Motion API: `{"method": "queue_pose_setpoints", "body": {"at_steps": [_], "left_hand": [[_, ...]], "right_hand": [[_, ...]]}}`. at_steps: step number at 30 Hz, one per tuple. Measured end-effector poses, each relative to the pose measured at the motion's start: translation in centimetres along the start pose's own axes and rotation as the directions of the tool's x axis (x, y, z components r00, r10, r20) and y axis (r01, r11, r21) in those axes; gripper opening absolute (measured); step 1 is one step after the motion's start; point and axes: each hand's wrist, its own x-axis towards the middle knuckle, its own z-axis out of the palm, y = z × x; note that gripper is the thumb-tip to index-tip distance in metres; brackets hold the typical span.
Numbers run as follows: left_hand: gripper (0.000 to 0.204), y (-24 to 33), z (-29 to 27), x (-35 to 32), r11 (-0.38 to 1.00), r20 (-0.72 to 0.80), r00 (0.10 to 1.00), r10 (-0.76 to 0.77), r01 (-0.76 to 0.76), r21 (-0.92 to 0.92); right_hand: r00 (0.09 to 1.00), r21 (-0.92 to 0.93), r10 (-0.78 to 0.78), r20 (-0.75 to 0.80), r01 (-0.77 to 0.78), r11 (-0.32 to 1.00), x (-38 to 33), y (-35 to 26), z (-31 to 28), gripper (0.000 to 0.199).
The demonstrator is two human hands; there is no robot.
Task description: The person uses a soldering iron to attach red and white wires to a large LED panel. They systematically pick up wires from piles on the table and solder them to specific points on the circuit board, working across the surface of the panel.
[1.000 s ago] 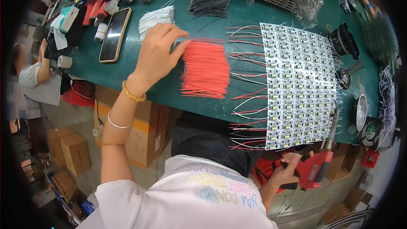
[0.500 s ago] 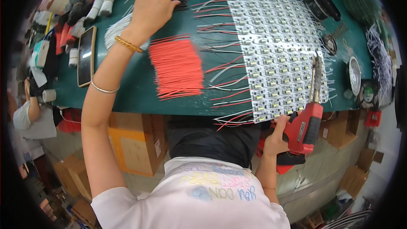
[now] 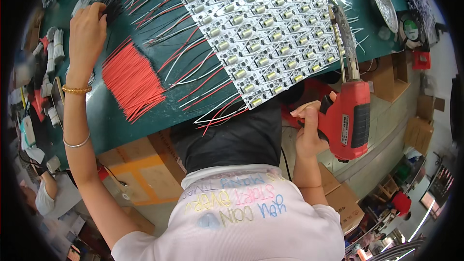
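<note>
At the upper left, the left hand [image 3: 88,29] reaches to dark wires [image 3: 113,4]; whether its curled fingers hold any, I cannot tell. The right hand [image 3: 309,118] wraps a red soldering gun's [image 3: 352,121] handle, seemingly keeping its metal tip away from the body, over the circuit-board sheet's [image 3: 261,34] right side. Red wires [image 3: 134,79] lie roughly parallel on the green table [image 3: 113,125], probably for easy picking.

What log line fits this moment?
left hand: beside thin black wires; right hand: holding red pistol-shaped soldering gun; white rectangular LED panel: on green table
</note>
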Motion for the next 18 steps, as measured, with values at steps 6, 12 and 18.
{"method": "queue_pose_setpoints", "body": {"at_steps": [6, 12, 18], "left_hand": [[0.019, 0.0, 0.1, 0.2, 0.983, 0.036, 0.992, -0.125, 0.129, -0.132], [0.021, -1.3, 0.0, -0.8, 0.9, 0.058, 0.95, -0.306, 0.308, -0.308], [0.022, -1.6, -0.9, 0.5, 0.813, 0.102, 0.89, -0.444, 0.448, -0.371]], "right_hand": [[0.99, 0.079, 0.144, -0.008, -0.143, 0.987, -0.4, -0.5, -0.3, 0.026], [1.0, -0.037, 0.005, 0.031, -0.004, 0.999, -0.5, 0.5, -0.9, 0.049], [0.987, 0.008, 0.133, -0.087, -0.132, 0.991, -1.4, 1.3, -0.4, 0.042]]}}
